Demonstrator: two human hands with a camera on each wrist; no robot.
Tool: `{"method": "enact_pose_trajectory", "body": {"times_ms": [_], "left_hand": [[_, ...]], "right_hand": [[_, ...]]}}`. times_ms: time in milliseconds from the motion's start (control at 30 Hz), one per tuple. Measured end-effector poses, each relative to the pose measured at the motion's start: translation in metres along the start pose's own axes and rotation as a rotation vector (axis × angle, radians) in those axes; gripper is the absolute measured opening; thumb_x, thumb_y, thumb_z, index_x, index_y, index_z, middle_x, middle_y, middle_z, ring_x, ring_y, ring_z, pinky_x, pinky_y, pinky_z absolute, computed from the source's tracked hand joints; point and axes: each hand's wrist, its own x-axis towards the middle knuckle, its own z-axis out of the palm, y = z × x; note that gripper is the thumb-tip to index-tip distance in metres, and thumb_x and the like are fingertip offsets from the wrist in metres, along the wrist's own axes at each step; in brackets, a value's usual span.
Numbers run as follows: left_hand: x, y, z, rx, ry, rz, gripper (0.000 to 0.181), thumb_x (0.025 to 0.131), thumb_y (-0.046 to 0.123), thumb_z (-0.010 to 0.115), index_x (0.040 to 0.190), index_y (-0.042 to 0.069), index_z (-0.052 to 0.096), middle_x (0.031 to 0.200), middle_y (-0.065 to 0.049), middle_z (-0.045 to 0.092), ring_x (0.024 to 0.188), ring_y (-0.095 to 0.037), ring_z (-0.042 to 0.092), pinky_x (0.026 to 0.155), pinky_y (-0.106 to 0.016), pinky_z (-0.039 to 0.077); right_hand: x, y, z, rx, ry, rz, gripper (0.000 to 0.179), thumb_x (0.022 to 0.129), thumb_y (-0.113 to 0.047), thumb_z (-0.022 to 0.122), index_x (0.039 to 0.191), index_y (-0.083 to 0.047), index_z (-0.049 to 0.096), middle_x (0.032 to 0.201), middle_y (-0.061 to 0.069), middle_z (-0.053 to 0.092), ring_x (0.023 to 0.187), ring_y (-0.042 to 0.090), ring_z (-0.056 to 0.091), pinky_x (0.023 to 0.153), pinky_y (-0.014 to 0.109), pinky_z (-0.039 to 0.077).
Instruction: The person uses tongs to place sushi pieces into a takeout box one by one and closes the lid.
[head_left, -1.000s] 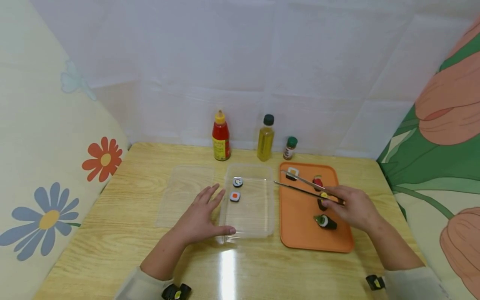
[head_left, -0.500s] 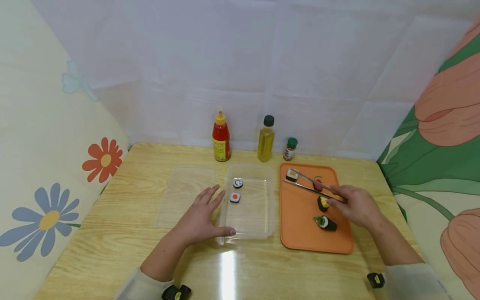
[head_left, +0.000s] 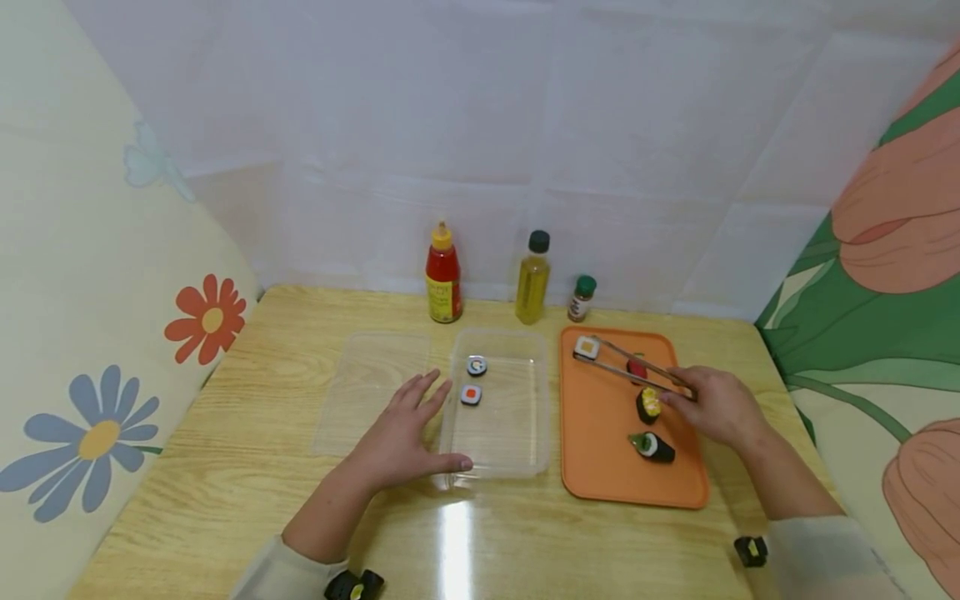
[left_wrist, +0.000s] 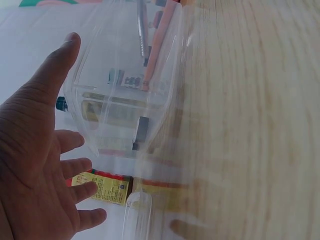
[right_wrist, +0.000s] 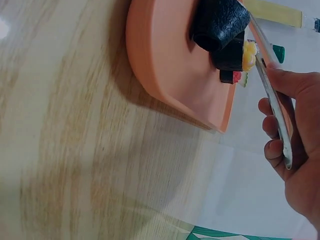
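Note:
My right hand point(head_left: 716, 406) grips metal tongs point(head_left: 630, 372) over the orange tray point(head_left: 600, 467). The tong tips lie on either side of a square sushi roll with a yellow centre point(head_left: 587, 347), at the tray's far left corner; whether both touch it I cannot tell. My left hand point(head_left: 401, 433) is spread beside a clear plastic container point(head_left: 513, 471), its thumb at the near left corner. Inside the container sit a round sushi roll point(head_left: 476, 365) and an orange-centred roll point(head_left: 471, 395). In the right wrist view my fingers wrap the tongs point(right_wrist: 275, 105).
Also on the tray are a red-topped sushi piece point(head_left: 637, 368), a yellow-topped one point(head_left: 648, 405) and a hand roll point(head_left: 652, 447). A clear lid point(head_left: 360, 383) lies left. Behind stand a red sauce bottle point(head_left: 443, 283), an oil bottle point(head_left: 532, 283) and a spice jar point(head_left: 581, 298).
The tongs have drawn back to the right, and their tips now flank the yellow-centred roll. The left hand has stayed in place.

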Motion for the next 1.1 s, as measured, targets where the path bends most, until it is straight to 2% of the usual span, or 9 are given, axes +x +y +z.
{"method": "enact_pose_trajectory", "body": {"times_ms": [233, 400, 667, 1100], "left_hand": [[-0.0001, 0.0009, -0.0005, -0.003, 0.0, -0.003, 0.126, 0.069, 0.089, 0.069, 0.163, 0.014, 0.034, 0.172, -0.012, 0.02, 0.156, -0.042, 0.015, 0.116, -0.066, 0.032], [0.0, 0.0011, -0.0006, 0.002, -0.004, -0.002, 0.126, 0.069, 0.09, 0.068, 0.164, 0.014, 0.034, 0.172, -0.011, 0.019, 0.156, -0.042, 0.015, 0.116, -0.065, 0.033], [0.0007, 0.0011, -0.0011, 0.001, -0.016, -0.01, 0.126, 0.069, 0.089, 0.068, 0.164, 0.014, 0.033, 0.172, -0.011, 0.018, 0.157, -0.041, 0.014, 0.116, -0.065, 0.032], [0.0002, 0.0011, -0.0012, 0.003, -0.008, -0.007, 0.126, 0.069, 0.089, 0.069, 0.164, 0.014, 0.034, 0.172, -0.011, 0.019, 0.156, -0.041, 0.016, 0.116, -0.065, 0.033]], "right_hand": [[0.0026, -0.0003, -0.0021, -0.012, -0.047, 0.018, 0.045, 0.095, -0.028, 0.077, 0.129, 0.002, 0.071, 0.106, 0.017, 0.075, 0.081, 0.028, 0.068, 0.069, 0.05, 0.055], [0.0036, -0.001, -0.0028, -0.011, -0.059, 0.031, 0.044, 0.096, -0.028, 0.076, 0.129, 0.001, 0.071, 0.108, 0.018, 0.075, 0.086, 0.032, 0.069, 0.072, 0.052, 0.055], [0.0063, -0.0002, -0.0011, -0.017, -0.076, 0.037, 0.043, 0.097, -0.03, 0.075, 0.128, -0.001, 0.072, 0.106, 0.015, 0.075, 0.081, 0.028, 0.069, 0.066, 0.048, 0.054], [0.0027, -0.0004, 0.0017, -0.047, -0.022, 0.009, 0.04, 0.096, -0.027, 0.076, 0.126, -0.001, 0.073, 0.104, 0.017, 0.076, 0.076, 0.03, 0.069, 0.065, 0.05, 0.054]]}}
